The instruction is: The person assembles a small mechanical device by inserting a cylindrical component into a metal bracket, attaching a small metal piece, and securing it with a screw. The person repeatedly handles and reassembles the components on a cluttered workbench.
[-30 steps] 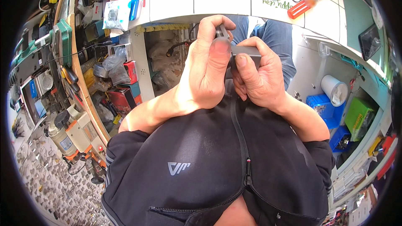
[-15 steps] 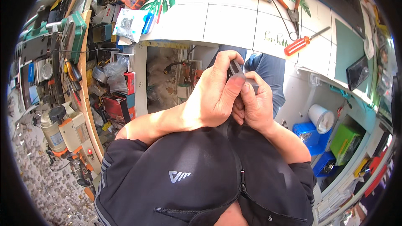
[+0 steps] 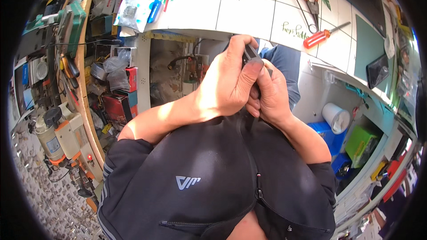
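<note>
A small dark, straight-edged object (image 3: 251,54) is held between my two hands, in front of my chest and just short of the table edge. My left hand (image 3: 227,78) is closed round it, the index finger hooked over its far end and the thumb pressed on its near side. My right hand (image 3: 275,93) is closed against the same object from the right, thumb and fingers pinching near my left thumb. Most of the object is hidden by the fingers, so its exact kind cannot be told.
On the white tiled table (image 3: 195,13) lie a red-handled screwdriver (image 3: 316,39), orange-handled pliers (image 3: 313,8), a blue pen-like item (image 3: 154,11) and a bagged part (image 3: 130,12). A dark phone (image 3: 378,73) lies at right. Cluttered shelves (image 3: 118,62) stand left; blue bins (image 3: 327,131) sit lower right.
The whole view has shifted, so the table, hands and shelves appear higher in the picture. Both hands keep hold of the dark object, with slightly more of its edge showing.
</note>
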A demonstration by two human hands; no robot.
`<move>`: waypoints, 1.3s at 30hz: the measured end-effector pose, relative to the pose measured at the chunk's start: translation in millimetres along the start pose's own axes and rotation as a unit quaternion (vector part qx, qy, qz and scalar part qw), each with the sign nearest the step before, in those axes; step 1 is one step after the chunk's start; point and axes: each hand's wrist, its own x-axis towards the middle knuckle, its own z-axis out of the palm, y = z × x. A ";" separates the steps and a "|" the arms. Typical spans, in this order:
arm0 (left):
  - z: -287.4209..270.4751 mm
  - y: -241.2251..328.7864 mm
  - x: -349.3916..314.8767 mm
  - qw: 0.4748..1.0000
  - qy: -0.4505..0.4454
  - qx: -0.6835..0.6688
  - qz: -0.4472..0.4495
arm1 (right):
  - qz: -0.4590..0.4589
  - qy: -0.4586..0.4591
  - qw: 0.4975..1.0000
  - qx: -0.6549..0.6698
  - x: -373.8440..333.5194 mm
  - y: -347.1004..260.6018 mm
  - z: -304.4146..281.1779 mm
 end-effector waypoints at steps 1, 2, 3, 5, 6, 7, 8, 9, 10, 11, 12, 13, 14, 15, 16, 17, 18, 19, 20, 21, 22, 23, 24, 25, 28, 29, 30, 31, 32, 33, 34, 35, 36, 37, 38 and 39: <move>1.2 -3.2 -0.4 0.999 0.006 0.018 0.038 | -0.018 -0.008 1.000 0.001 -0.7 3.9 -1.0; 1.1 0.6 -1.0 1.000 0.006 0.009 0.009 | -0.048 -0.006 0.999 -0.023 -0.5 5.7 0.0; 3.3 1.4 -0.5 1.000 0.018 -0.012 -0.018 | -0.077 -0.003 0.996 -0.048 -0.6 7.2 1.4; 8.1 4.5 0.5 0.997 0.038 -0.039 -0.060 | -0.121 0.001 0.988 -0.092 -0.5 8.1 2.5; 9.5 7.3 -0.2 0.995 0.044 -0.046 -0.077 | -0.135 0.004 0.985 -0.111 0.4 7.9 2.9; 10.8 9.8 -0.6 0.993 0.052 -0.054 -0.094 | -0.150 0.007 0.980 -0.130 0.5 7.4 3.4; 10.2 11.6 -1.5 0.993 0.051 -0.055 -0.097 | -0.139 0.004 0.983 -0.119 0.3 6.2 4.7; 10.6 9.9 -1.5 0.994 0.055 -0.055 -0.078 | -0.119 0.004 0.986 -0.118 1.6 3.5 5.5; 11.0 8.3 -0.8 0.995 0.059 -0.054 -0.058 | -0.099 0.004 0.988 -0.117 4.1 0.1 5.6; 12.8 1.5 2.9 0.996 0.069 -0.054 -0.016 | -0.079 0.004 0.990 -0.116 5.7 -1.4 5.7; 12.4 0.4 4.3 0.996 0.069 -0.051 -0.010 | -0.072 0.004 0.993 -0.088 6.0 -0.4 6.2; 12.8 -0.6 4.6 0.996 0.070 -0.049 -0.005 | -0.073 0.000 0.993 -0.094 6.7 -0.4 5.4; 10.9 2.3 5.2 0.997 0.059 -0.045 -0.036 | -0.075 -0.004 0.992 -0.099 7.6 -0.5 3.6; 8.7 3.3 6.6 0.995 0.052 -0.057 -0.061 | -0.076 -0.007 0.992 -0.104 7.8 -0.2 2.5; 5.9 4.1 8.2 0.993 0.045 -0.069 -0.087 | -0.083 -0.002 0.993 -0.078 7.9 1.5 3.5; 3.7 2.4 10.3 0.989 0.045 -0.095 -0.100 | -0.092 0.002 0.994 -0.052 9.5 3.3 6.1; 2.0 0.6 11.3 0.985 0.046 -0.121 -0.115 | -0.100 0.007 0.995 -0.027 10.4 4.3 7.4; -0.2 -1.1 12.5 0.980 0.048 -0.146 -0.129 | -0.101 0.009 0.994 -0.038 9.8 4.7 6.2; -1.9 -1.6 11.2 0.973 0.051 -0.168 -0.150 | -0.101 0.013 0.994 -0.049 8.3 5.8 3.7; -0.6 -2.2 11.0 0.971 0.057 -0.171 -0.157 | -0.101 0.016 0.993 -0.061 7.5 7.1 1.8; 0.4 -2.8 11.5 0.969 0.063 -0.175 -0.163 | -0.104 0.035 0.987 -0.114 8.1 8.9 1.9; 1.3 -3.2 13.1 0.967 0.068 -0.178 -0.168 | -0.106 0.047 0.985 -0.129 8.0 9.0 2.8; 2.1 -4.6 14.5 0.972 0.074 -0.158 -0.161 | -0.109 0.058 0.982 -0.144 7.3 9.0 3.9; 3.1 -5.9 15.3 0.975 0.080 -0.138 -0.153 | -0.111 0.069 0.979 -0.159 6.7 9.3 5.2; 7.9 -8.1 12.3 0.989 0.084 -0.084 -0.087 | -0.121 0.078 0.969 -0.202 5.5 10.5 4.4; 8.7 -7.9 11.2 0.991 0.085 -0.070 -0.071 | -0.126 0.076 0.964 -0.219 5.1 10.0 3.6; 9.1 -6.5 9.8 0.992 0.084 -0.061 -0.065 | -0.118 0.080 0.966 -0.215 4.6 9.3 3.6; 9.7 -6.2 9.2 0.992 0.084 -0.070 -0.070 | -0.108 0.085 0.968 -0.210 4.1 8.2 4.1; 9.7 -7.1 9.0 0.991 0.085 -0.078 -0.074 | -0.099 0.088 0.970 -0.205 4.1 8.0 4.5; 10.5 -8.8 9.2 0.987 0.085 -0.104 -0.090 | -0.084 0.089 0.972 -0.202 3.8 6.3 4.9; 10.5 -10.3 9.5 0.982 0.086 -0.134 -0.102 | -0.069 0.089 0.973 -0.200 3.4 3.0 5.7; 10.3 -11.0 10.5 0.976 0.088 -0.164 -0.114 | -0.055 0.091 0.975 -0.197 2.5 -1.0 7.2; 9.0 -11.7 11.8 0.968 0.090 -0.198 -0.122 | -0.041 0.098 0.977 -0.185 3.8 -3.8 10.2; 7.2 -12.2 12.7 0.960 0.092 -0.232 -0.131 | -0.024 0.089 0.981 -0.171 4.8 -7.0 10.8; 1.6 -10.1 12.1 0.944 0.062 -0.292 -0.143 | -0.007 0.078 0.984 -0.158 6.4 -11.0 10.9; -3.7 -8.1 11.5 0.923 0.033 -0.350 -0.159 | 0.011 0.067 0.987 -0.146 7.8 -14.1 9.7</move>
